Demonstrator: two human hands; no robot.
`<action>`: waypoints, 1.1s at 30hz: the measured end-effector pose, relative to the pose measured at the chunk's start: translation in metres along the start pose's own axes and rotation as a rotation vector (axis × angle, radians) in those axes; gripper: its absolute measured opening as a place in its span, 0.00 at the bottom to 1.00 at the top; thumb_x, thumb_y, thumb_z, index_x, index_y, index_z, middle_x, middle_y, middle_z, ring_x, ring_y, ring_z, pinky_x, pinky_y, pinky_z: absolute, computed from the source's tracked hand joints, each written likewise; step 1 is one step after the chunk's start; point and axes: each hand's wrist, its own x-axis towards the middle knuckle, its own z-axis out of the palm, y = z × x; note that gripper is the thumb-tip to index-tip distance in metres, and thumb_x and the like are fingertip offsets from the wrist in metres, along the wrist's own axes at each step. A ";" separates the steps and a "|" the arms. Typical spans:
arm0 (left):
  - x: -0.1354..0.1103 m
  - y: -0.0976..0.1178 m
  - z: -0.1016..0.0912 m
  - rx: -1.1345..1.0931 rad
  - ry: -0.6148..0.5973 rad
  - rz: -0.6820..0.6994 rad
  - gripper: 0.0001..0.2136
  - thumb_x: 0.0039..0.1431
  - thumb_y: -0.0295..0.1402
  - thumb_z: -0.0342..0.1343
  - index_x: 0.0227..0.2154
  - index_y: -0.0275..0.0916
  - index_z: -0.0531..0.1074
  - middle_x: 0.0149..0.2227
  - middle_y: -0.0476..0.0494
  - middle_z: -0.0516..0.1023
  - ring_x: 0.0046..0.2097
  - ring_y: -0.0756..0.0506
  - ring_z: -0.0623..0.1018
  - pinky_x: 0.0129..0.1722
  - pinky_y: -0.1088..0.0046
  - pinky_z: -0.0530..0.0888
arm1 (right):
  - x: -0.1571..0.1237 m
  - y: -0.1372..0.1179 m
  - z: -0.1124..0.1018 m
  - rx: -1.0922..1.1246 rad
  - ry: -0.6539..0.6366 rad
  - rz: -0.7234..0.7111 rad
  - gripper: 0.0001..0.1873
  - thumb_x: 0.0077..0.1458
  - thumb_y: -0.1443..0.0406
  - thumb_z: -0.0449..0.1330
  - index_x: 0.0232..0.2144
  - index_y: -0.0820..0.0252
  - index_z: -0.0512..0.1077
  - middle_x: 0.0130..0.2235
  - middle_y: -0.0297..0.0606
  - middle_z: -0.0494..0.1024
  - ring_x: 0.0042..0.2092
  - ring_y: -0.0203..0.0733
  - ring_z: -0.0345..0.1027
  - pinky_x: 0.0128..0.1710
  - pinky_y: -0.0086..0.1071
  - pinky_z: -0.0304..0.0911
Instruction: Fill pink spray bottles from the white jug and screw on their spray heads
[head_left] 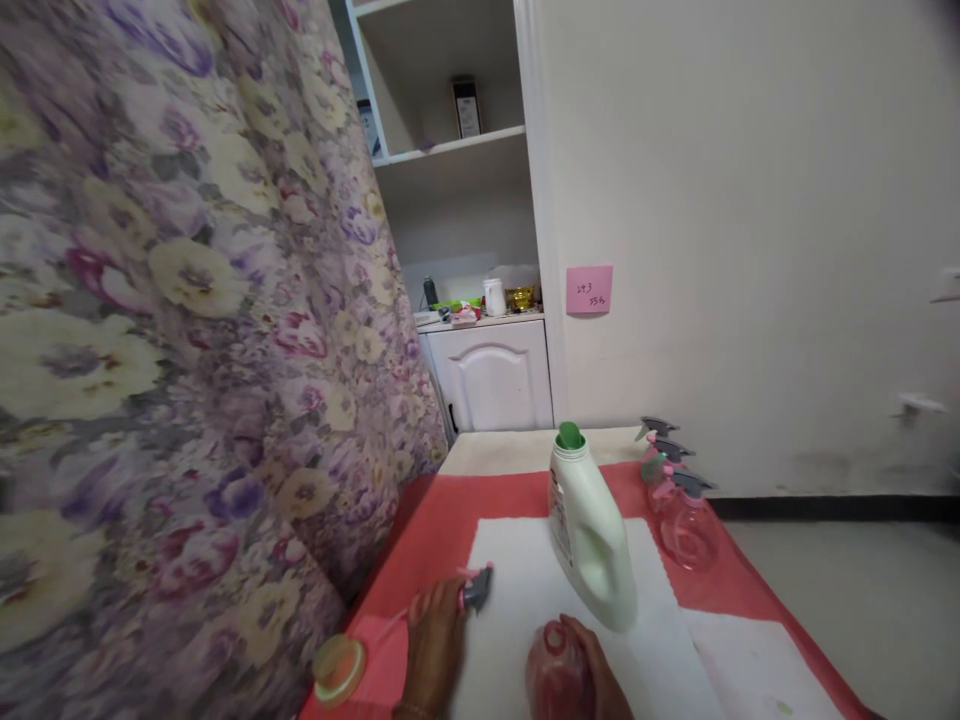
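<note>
My left hand (436,645) is closed around a trigger spray head (476,590), grey with a pink collar, whose thin tube points out to the left. Wrapped around the side of a transparent pink bottle (551,675) is my right hand (604,675). That bottle stands with its round neck uncovered, and a reddish tint shows in its body. Just beyond it, a large pale green jug (596,545) stands on white paper (510,560), with a green spout in its mouth. A yellowish round dish or lid (339,668) lies left of my left hand.
Several pink spray bottles with grey triggers (688,530) line the table's right edge. A red cloth (435,510) covers most of the table. A floral curtain (225,330) hangs close on the left. Shelves and a white cabinet (491,380) stand behind; a pink note (589,290) is on the wall.
</note>
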 end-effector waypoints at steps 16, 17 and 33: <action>-0.028 -0.030 0.053 0.194 0.029 0.030 0.26 0.61 0.17 0.38 0.56 0.39 0.71 0.60 0.38 0.73 0.63 0.39 0.69 0.60 0.55 0.69 | -0.007 0.006 -0.004 -0.155 -0.046 -0.009 0.45 0.44 0.56 0.69 0.62 0.57 0.58 0.57 0.47 0.73 0.57 0.55 0.70 0.58 0.44 0.66; -0.028 -0.031 0.055 0.195 0.035 0.041 0.26 0.60 0.17 0.38 0.56 0.38 0.70 0.60 0.38 0.73 0.63 0.40 0.70 0.60 0.57 0.70 | -0.007 0.004 -0.004 -0.171 -0.033 -0.015 0.43 0.46 0.55 0.68 0.62 0.57 0.58 0.58 0.47 0.72 0.58 0.54 0.69 0.58 0.44 0.65; -0.033 -0.034 0.058 0.137 0.127 0.155 0.25 0.60 0.19 0.40 0.56 0.38 0.70 0.57 0.39 0.76 0.59 0.42 0.74 0.58 0.59 0.73 | -0.013 -0.006 -0.034 -0.148 0.027 -0.051 0.31 0.52 0.49 0.62 0.54 0.56 0.69 0.55 0.48 0.76 0.55 0.55 0.72 0.54 0.42 0.70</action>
